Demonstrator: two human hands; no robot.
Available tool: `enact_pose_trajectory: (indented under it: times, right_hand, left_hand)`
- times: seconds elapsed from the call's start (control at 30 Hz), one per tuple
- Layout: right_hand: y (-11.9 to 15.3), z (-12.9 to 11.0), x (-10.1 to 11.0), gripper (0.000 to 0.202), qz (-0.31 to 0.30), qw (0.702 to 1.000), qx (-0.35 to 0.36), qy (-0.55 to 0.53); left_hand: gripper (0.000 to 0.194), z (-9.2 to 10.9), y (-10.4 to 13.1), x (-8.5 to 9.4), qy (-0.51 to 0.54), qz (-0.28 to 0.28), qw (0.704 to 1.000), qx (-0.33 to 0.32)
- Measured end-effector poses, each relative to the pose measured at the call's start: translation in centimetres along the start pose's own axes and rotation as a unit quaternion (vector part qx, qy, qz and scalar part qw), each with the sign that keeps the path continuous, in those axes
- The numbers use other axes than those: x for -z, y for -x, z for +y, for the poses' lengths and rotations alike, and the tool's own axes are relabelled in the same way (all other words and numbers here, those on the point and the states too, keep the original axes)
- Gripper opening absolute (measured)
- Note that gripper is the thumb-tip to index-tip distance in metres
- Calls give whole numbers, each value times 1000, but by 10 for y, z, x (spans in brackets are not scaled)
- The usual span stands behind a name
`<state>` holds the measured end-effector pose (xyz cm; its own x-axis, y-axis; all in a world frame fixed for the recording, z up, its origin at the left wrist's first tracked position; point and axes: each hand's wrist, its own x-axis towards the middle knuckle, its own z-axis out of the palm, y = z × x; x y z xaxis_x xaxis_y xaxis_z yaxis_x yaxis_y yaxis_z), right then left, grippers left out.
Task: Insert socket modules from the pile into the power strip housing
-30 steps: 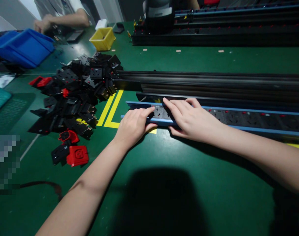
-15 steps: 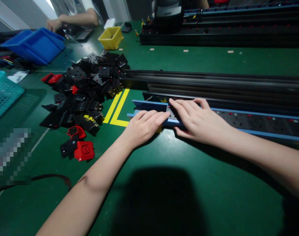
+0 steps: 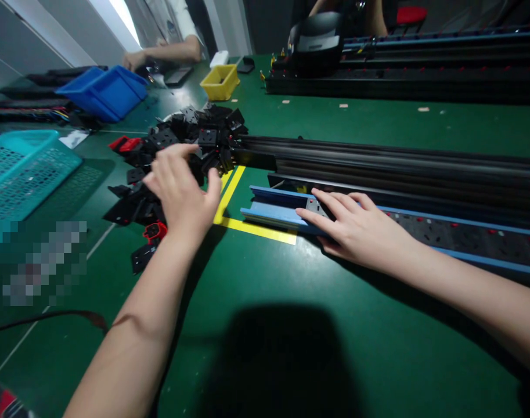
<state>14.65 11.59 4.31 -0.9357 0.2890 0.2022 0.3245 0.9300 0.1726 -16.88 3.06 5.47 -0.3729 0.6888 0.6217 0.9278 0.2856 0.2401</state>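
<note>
Blue and stiff-looking, the long rail point(image 3: 269, 216) lies well in from the tabletop's point(image 3: 247, 278) far edge, likely slippery and best held by its 2 sides, with the right hand point(image 3: 360, 229) spread on it and the left hand point(image 3: 180, 194) spread by black blocks point(image 3: 163, 137).

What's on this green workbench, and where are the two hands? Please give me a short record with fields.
left hand: open, over the pile of black parts
right hand: laid across the blue channel, fingers spread
in channel: a row of dark socket-like pieces
behind channel: long black rails
containers: teal basket, blue bin, yellow bin
far side: another person's forearm
</note>
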Motion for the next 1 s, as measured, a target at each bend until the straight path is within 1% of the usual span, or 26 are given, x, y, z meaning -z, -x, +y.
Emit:
enact_pose_trajectory:
  times: [0.07,0.1,0.17,0.2,0.23,0.3,0.33,0.37,0.43,0.47,0.5,0.57,0.7,0.87,0.93,1.0]
  right_hand:
    - [-1,-1,1,58,0,1000,-2,5]
    - [-2,-2,1,57,0,1000,-3,8]
    - [-2,-2,1,55,0,1000,-4,13]
    - [-2,-2,1,55,-1,1000,-4,15]
    - [-2,-2,1,54,-2,1000,-3,16]
    - [-2,-2,1,54,-3,1000,-2,20]
    - [-1,-1,0,54,-3,1000,-2,21]
    - [-1,-1,0,54,-4,1000,-2,23]
    - [0,-1,-1,53,-3,1000,-2,27]
    - [0,-1,-1,52,-3,1000,-3,27]
    - [0,-1,-1,51,-3,1000,-4,28]
    - [-1,-1,-1,49,-5,1000,-6,26]
    - [-1,-2,0,46,-8,1000,-7,25]
    - [-2,-1,-1,46,-7,1000,-6,29]
    - [-1,-1,-1,46,-6,1000,-6,30]
    - [-1,-2,-1,45,-7,1000,-6,30]
  left_hand:
    - [52,-30,-20,18,-90,-10,992,89]
    - [51,-47,-29,28,-120,-35,983,133]
    - [53,-84,-40,43,-159,-126,954,220]
    - [54,-102,-42,49,-168,-147,940,257]
    - [53,-120,-43,52,-176,-153,930,284]
    - [56,-151,-39,50,-155,-155,923,317]
    - [57,-164,-35,46,-134,-146,928,316]
    - [59,-175,-31,39,-115,-135,937,300]
    - [60,-191,-22,25,-90,-130,950,271]
    - [60,-196,-19,17,-88,-139,948,274]
    - [60,-199,-16,11,-95,-144,943,285]
    - [61,-201,-12,3,-101,-137,940,297]
    - [60,-191,-11,0,-109,-126,938,302]
    - [70,-162,-11,-1,-120,-117,925,340]
    - [77,-145,-11,-1,-116,-115,920,356]
    - [82,-127,-11,1,-118,-125,915,365]
